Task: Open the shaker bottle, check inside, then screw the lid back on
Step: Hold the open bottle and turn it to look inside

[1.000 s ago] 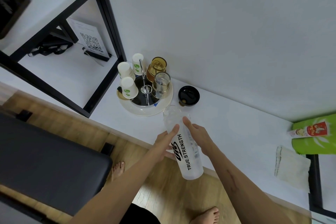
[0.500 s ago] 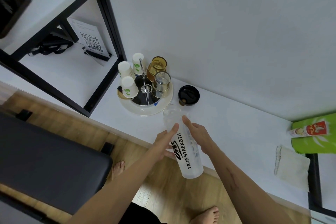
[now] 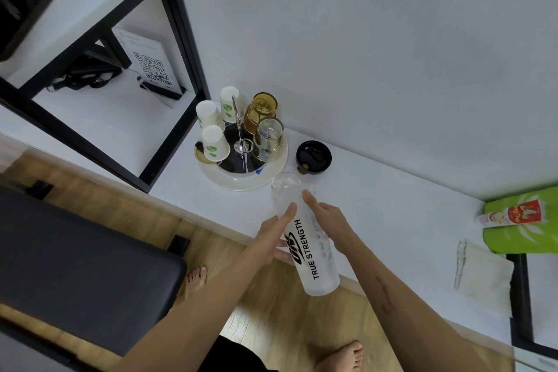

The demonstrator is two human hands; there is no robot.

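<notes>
The shaker bottle [image 3: 305,238] is held off the edge of the worktop [image 3: 377,211], tilted so its open mouth points up and away toward the cup tray [image 3: 241,183] while its base hangs out over the wooden floor. Over the last second almost nothing has changed: the bottle has kept the same tilt and the same place between the hands, with only a slight settling of the grip. I take that to mean the checking step is under way or just ending, since the black lid [image 3: 314,158] lies off the bottle on the worktop, just beside the tray and near the bottle's mouth. Whether anything is inside the frosted body cannot be told. The left hand [image 3: 273,235] cradles the bottle's side, fingers wrapped behind it and the thumb laid along the front above the logo. The right hand [image 3: 327,217] clasps the opposite side near the neck, its forefinger stretched toward the rim. Both forearms reach in from below, converging on the bottle. Fetching the lid would probably mean freeing the right hand.
</notes>
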